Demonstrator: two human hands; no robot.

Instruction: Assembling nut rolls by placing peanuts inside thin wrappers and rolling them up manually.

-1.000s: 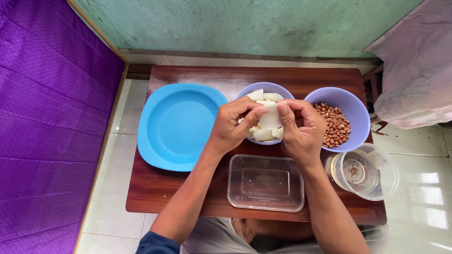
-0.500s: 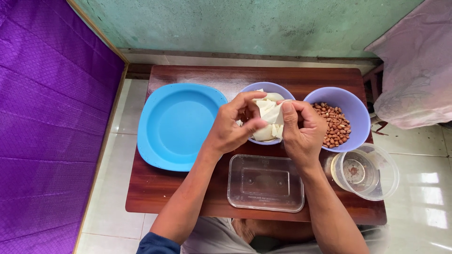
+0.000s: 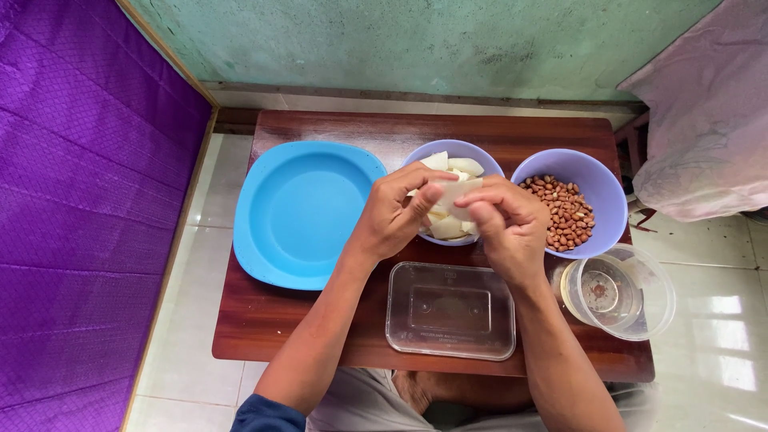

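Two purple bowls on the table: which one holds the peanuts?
The right purple bowl, by the round clear container. It is full of brown peanuts; the other purple bowl, behind the hands, holds white pieces.

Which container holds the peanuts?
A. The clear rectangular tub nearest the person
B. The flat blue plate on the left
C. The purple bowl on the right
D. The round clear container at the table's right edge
C: the peanuts fill the purple bowl on the right, beside the bowl of white pieces under both hands.

Left hand (image 3: 396,210) and right hand (image 3: 506,226) raised together — fingers curled, pinch grip closed, forearms converging.
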